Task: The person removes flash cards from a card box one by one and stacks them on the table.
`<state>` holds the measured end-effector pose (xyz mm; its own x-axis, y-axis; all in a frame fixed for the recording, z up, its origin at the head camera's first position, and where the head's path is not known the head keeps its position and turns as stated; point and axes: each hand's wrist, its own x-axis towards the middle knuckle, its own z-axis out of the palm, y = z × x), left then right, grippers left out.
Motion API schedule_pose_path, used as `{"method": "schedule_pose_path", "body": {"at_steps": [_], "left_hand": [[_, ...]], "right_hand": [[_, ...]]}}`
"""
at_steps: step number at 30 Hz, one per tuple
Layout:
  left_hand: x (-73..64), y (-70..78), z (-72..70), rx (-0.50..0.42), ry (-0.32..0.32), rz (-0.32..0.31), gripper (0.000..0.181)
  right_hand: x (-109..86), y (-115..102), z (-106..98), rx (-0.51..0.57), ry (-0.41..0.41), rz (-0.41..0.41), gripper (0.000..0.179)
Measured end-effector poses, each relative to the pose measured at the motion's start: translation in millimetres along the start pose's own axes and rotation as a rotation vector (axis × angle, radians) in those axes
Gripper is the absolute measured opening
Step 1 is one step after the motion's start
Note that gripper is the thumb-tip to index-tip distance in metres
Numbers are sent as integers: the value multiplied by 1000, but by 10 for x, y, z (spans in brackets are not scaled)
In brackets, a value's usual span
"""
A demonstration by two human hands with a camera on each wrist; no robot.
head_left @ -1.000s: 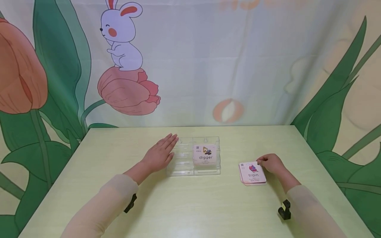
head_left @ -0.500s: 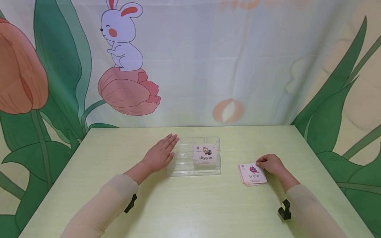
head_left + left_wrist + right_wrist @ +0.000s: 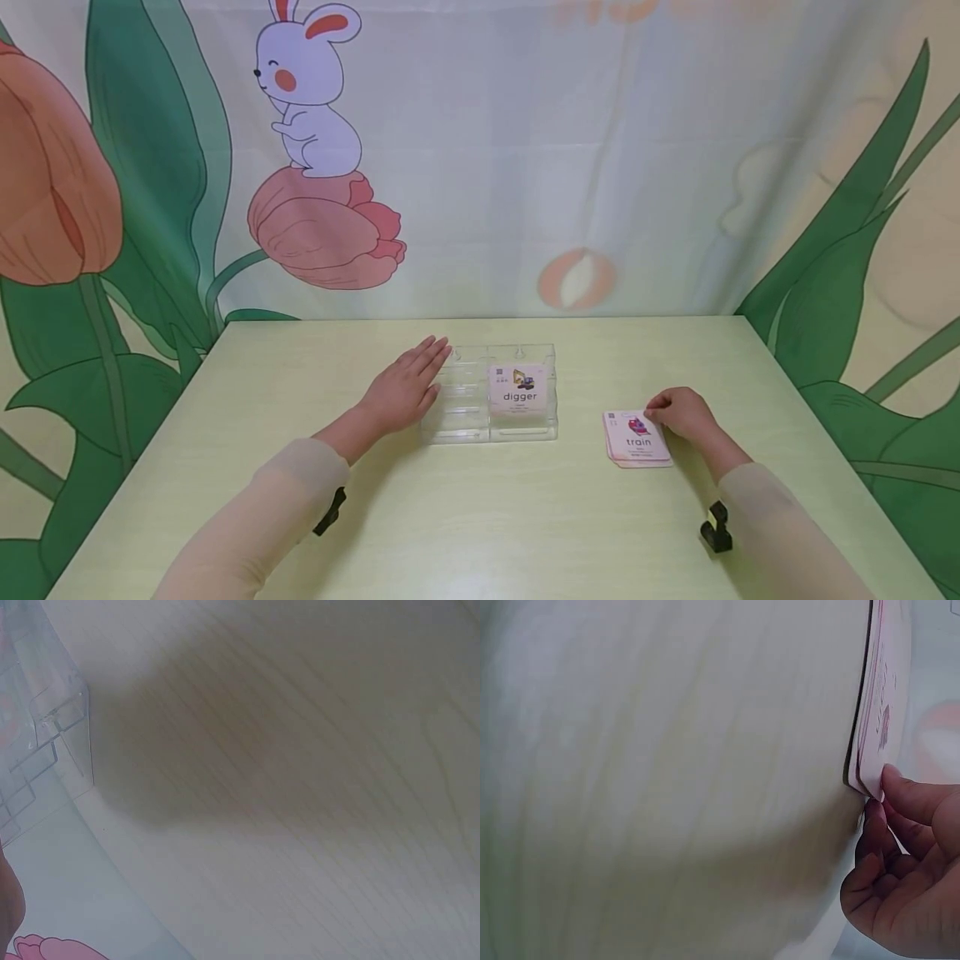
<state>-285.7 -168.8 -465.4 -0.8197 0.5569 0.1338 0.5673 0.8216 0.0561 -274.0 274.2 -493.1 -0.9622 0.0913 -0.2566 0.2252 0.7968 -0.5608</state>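
On the table lies a clear plastic card rack (image 3: 456, 425) with two columns of slots. A card marked "digger" (image 3: 519, 390) sits in its right column. My left hand (image 3: 401, 387) rests at the rack's left edge with straight fingers; in the left wrist view only a bit of it shows beside the rack's corner (image 3: 71, 712). To the right, my right hand (image 3: 684, 412) pinches the far right corner of the top card, "train" (image 3: 636, 440), on a small stack. In the right wrist view, thumb and forefinger meet at that card's corner (image 3: 874, 769).
The pale wooden table (image 3: 480, 517) carries the rack and the card stack, with a gap between them. Behind its far edge hangs a printed curtain (image 3: 465, 167) with a rabbit and tulips. A black wrist camera (image 3: 717, 527) hangs under the right sleeve.
The card stack shifts and turns slightly under my right hand, first left and then back. My left hand and the rack hold still.
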Motion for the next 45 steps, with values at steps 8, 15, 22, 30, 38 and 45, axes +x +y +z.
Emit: {"method": "schedule_pose_path", "body": {"at_steps": [8, 15, 22, 30, 38, 45], "left_hand": [[4, -2, -9, 2, 3, -1, 63], [1, 1, -6, 3, -12, -9, 64], [0, 4, 3, 8, -10, -10, 64], [7, -14, 31, 20, -11, -15, 64], [6, -28, 36, 18, -7, -7, 63], [8, -23, 23, 27, -10, -4, 64]], "right_hand": [[17, 12, 13, -10, 11, -12, 19], [1, -1, 34, -17, 17, 10, 18], [-33, -10, 23, -15, 19, 13, 17], [-100, -57, -97, -6, 31, 4, 22], [-180, -142, -279, 2, 67, -47, 27], [-271, -203, -445, 0, 95, -112, 33]]}}
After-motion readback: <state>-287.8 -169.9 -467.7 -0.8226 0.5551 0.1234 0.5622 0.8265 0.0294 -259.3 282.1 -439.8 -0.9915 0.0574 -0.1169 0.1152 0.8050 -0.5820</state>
